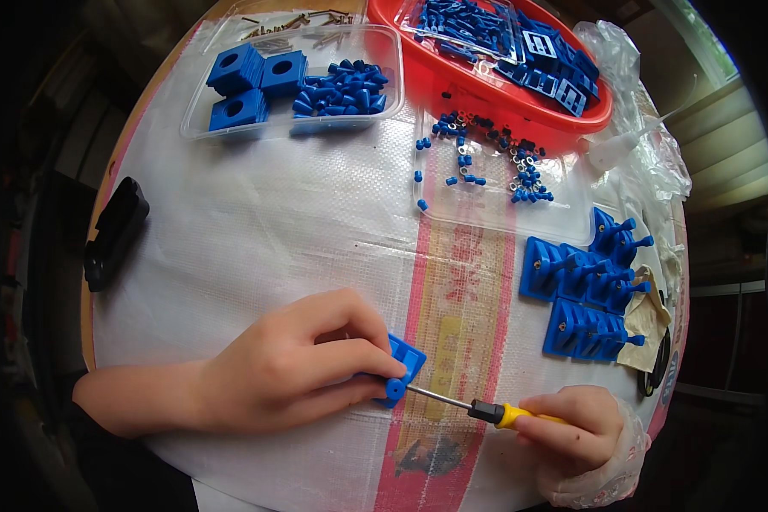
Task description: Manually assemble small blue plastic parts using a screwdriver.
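My left hand [315, 363] is closed on a small blue plastic assembly [408, 357], pressing it against the table covering; part of it is hidden under my fingers. A round blue knob end [396, 389] shows below my fingertips. In my right hand [576, 427] is a screwdriver [490, 412] with a yellow and black handle, held between thumb and fingers. Its metal shaft points left, and the tip meets the blue assembly beside the knob. Whether the tip sits in a screw is too small to tell.
Finished-looking blue assemblies [584, 290] stand in rows at the right. A clear tray [315, 128] holds blue square plates and cone pieces; another tray [563, 224] holds small blue caps and metal nuts. Behind are a red basin [520, 113] of blue parts and loose screws [294, 26]. A black case [115, 235] lies left.
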A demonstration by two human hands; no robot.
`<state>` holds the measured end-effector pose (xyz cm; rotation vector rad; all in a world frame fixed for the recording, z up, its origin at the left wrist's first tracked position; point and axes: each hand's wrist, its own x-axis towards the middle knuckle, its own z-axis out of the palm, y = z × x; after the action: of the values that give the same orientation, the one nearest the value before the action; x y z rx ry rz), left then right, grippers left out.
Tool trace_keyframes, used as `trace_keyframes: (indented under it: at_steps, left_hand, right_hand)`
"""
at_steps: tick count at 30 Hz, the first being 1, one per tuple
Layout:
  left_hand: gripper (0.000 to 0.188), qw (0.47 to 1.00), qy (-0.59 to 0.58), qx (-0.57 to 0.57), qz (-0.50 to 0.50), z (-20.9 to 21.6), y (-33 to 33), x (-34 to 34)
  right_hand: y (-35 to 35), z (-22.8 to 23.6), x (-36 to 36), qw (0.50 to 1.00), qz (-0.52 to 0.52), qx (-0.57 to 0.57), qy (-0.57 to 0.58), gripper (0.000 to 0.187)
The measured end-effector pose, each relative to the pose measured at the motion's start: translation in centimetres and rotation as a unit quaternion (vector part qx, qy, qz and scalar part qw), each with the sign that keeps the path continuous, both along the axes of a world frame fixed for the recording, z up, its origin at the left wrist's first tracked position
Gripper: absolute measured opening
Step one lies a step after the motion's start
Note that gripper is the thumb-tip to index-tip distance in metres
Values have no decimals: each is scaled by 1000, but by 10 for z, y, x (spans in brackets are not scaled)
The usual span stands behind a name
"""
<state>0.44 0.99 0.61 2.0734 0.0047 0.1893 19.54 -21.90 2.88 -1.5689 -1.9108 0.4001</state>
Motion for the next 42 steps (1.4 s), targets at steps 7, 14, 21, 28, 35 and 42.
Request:
trace_keyframes:
  at_steps: [7,14,21,28,35,42]
  left_hand:
    - [26,1000,0,2,-9,-1,0,0]
    - [22,1000,10,6,4,0,0,0]
    - [22,1000,8,11,1,1,0,2]
    - [22,1000,11,9,1,1,0,1]
    - [25,1000,14,11,-4,0,0,-1]
    - [27,1000,8,11,-14,1,2,0]
  right_hand:
    - [0,-5,-1,1000,-14,3,19,30]
    - [-5,2,-1,987,59,31,-143,36]
    - [1,16,-11,924,114,156,-329,23]
    - [0,16,-10,927,111,150,-325,22]
    - [-4,-7,-4,996,-42,-10,74,27]
    - [0,-5,-7,984,-103,-54,136,23]
